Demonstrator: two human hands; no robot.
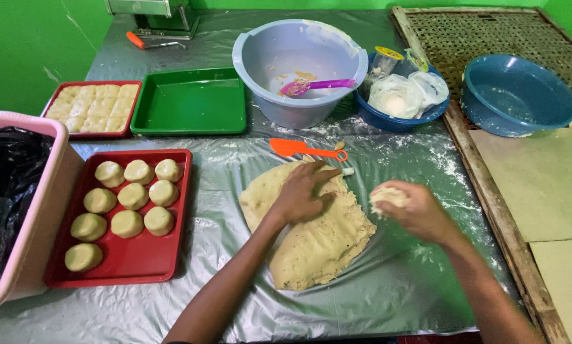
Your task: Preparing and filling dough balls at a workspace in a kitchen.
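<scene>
Head view: left hand point(303, 191) flat, fingers spread on the dough sheet point(311, 236) mid-table, right hand point(413, 210) fingers closed around a dough lump point(388, 196), likely portioning, near red tray point(162, 264) of balls.

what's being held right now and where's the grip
The right hand cups a small dough lump in its fingers. The left hand only presses flat on the dough sheet.

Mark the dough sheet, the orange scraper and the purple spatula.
dough sheet point(317, 248), head view, bare lower part.
orange scraper point(287, 147), head view, on its blade.
purple spatula point(327, 84), head view, mid-handle.
</scene>
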